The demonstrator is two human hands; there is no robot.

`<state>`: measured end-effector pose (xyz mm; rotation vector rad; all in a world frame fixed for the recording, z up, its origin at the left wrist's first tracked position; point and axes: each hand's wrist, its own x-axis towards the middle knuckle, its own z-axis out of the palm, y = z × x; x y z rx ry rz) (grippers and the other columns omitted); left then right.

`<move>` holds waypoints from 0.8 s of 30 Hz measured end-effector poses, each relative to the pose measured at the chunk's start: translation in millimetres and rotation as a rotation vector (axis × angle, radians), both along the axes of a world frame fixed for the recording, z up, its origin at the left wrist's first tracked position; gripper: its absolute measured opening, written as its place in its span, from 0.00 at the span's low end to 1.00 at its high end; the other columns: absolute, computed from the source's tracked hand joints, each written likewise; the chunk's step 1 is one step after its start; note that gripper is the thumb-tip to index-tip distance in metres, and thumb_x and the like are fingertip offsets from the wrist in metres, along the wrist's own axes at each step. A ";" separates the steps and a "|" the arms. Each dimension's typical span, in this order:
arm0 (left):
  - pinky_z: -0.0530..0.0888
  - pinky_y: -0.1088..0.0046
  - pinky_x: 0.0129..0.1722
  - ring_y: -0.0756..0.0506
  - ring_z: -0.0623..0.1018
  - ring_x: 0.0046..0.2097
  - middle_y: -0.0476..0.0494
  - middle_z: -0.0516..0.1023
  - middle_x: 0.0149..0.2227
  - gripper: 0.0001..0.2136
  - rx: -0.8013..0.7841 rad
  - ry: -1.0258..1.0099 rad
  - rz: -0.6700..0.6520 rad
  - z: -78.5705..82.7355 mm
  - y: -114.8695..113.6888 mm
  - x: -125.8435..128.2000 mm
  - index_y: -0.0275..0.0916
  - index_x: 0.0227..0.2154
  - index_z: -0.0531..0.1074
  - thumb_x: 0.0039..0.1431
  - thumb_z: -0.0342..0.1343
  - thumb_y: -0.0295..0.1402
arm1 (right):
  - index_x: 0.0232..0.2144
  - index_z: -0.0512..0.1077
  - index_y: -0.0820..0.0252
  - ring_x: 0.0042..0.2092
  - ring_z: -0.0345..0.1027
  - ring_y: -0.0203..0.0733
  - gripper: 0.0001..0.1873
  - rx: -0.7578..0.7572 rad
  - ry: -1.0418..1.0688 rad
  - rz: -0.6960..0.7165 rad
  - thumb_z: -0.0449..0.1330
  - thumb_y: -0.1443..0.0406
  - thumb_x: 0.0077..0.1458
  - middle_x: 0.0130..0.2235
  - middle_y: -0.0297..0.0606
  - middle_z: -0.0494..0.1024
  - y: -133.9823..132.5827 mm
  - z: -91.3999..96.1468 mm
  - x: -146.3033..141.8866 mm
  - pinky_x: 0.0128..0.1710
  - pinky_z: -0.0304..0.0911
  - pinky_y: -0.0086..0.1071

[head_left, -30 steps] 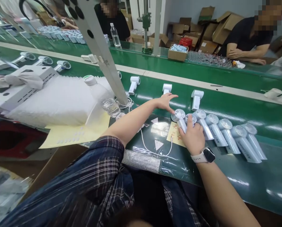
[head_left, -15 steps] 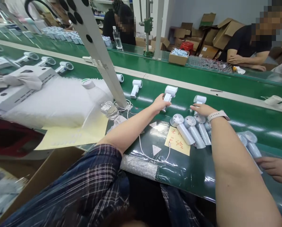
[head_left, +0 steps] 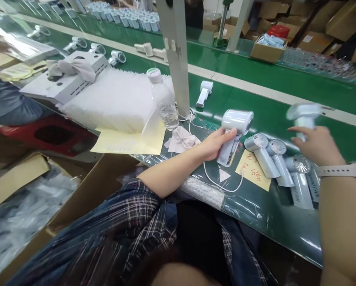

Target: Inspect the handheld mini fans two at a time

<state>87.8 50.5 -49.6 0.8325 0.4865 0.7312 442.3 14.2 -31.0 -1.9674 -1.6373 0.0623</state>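
Now, head view: both hands are reaching over the bench beside the green belt, each one engaging a small fan.
Left hand: it is clamping the handle of the nearer fan, thumb lying across the front and the fan's barrel pointing up.
Right hand: it is clasping the farther fan by its handle, finger and thumb closing on either side—motion blur is hiding how firmly.
Row of fans: these are lying on the bench between the hands, the leftmost overlapping a yellow note with red writing.
Lone fan: it is resting on the belt, well apart from both hands.
Knock risk: the farther fan is being held near the row; a low swing could be jostling the others, or a loose pinch dropping it.
Snag risk: a white cable is looping near the nearer fan's handle; lowering carelessly could be catching it.
Grit risk: the handle is showing what looks like an opening—setting it down roughly could be damaging whatever is inside.
Spill risk: a water bottle is standing beyond the left forearm; an elbow sweep could be toppling it.
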 end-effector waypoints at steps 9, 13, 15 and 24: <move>0.80 0.54 0.62 0.31 0.80 0.64 0.30 0.84 0.55 0.44 -0.108 -0.231 -0.088 -5.7 -8.5 5.8 0.36 0.54 0.78 0.48 0.67 0.71 | 0.72 0.64 0.51 0.62 0.72 0.65 0.33 -0.060 0.157 0.294 0.55 0.50 0.69 0.64 0.54 0.73 -83.0 22.8 -189.1 0.58 0.70 0.61; 0.80 0.56 0.63 0.34 0.78 0.67 0.33 0.82 0.58 0.38 -0.098 -0.233 0.059 5.7 -0.6 -2.7 0.36 0.52 0.77 0.61 0.57 0.70 | 0.56 0.70 0.56 0.40 0.78 0.60 0.23 -0.151 0.212 -0.096 0.58 0.49 0.67 0.40 0.49 0.81 -105.0 -16.7 -197.3 0.40 0.73 0.53; 0.80 0.56 0.64 0.33 0.76 0.69 0.35 0.80 0.61 0.37 -0.041 -0.205 0.124 12.5 0.7 -8.1 0.37 0.50 0.77 0.63 0.55 0.70 | 0.38 0.71 0.56 0.38 0.75 0.61 0.13 -0.273 -0.006 -0.163 0.57 0.53 0.65 0.35 0.50 0.78 -111.0 -35.5 -200.6 0.38 0.70 0.52; 0.79 0.46 0.65 0.28 0.73 0.72 0.33 0.82 0.51 0.41 0.221 -0.207 -0.041 13.8 -10.2 -13.4 0.36 0.41 0.76 0.62 0.47 0.75 | 0.41 0.76 0.55 0.27 0.73 0.43 0.21 -0.278 1.062 0.208 0.72 0.47 0.59 0.25 0.32 0.77 -124.4 -28.4 -241.2 0.29 0.71 0.36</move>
